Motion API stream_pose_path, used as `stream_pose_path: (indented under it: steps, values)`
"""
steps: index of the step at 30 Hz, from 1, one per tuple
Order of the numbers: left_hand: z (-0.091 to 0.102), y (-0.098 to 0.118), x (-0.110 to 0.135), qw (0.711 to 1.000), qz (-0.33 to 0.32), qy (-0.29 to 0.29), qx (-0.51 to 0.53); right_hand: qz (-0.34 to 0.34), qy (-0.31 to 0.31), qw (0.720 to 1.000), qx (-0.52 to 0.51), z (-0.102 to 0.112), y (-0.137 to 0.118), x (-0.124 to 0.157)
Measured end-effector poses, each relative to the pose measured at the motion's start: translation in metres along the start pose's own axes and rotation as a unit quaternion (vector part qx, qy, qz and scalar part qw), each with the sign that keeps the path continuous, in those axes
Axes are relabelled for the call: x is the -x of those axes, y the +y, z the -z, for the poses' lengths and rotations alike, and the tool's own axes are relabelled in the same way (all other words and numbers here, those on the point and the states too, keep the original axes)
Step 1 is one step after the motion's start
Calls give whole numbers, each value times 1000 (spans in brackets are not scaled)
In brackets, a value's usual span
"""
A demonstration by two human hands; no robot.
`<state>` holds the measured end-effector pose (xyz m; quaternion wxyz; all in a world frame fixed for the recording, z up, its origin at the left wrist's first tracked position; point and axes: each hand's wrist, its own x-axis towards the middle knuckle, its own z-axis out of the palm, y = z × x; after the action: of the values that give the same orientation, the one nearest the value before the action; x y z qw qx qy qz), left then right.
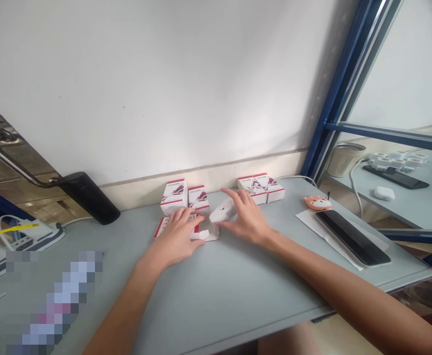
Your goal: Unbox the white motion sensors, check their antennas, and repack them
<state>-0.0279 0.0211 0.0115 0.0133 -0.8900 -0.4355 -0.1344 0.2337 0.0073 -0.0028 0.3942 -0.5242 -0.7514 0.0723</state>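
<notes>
My left hand (179, 235) rests on a flat red-and-white carton (163, 226) lying on the grey table (216, 291), fingers pressing it down beside its open white flap (201, 235). My right hand (246, 217) holds a small white rounded object (221, 211) just above that carton's open end, thumb and fingers around it. Two upright red-and-white boxes (174, 196) stand right behind the hands, against the wall.
Two more red-and-white boxes (260, 188) lie at the back right. A dark phone (352, 236) lies on white paper at the right with an orange figure (316, 202) beside it. A black handle (88, 197) sits at the left. Blue frame posts (343, 88) stand at the right.
</notes>
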Motion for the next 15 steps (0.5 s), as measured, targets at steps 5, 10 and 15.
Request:
stream_pose_path:
  steps: [5, 10, 15]
  values:
    - [-2, 12, -4, 999, -5, 37, -3, -39, -3, 998, -43, -1, -12, 4]
    - [-4, 28, -7, 994, -3, 111, -16, -60, 20, 995, -80, 2, -15, 5]
    - [-12, 31, -9, 970, -44, 228, -73, -57, 0, 990, -128, 4, -14, 7]
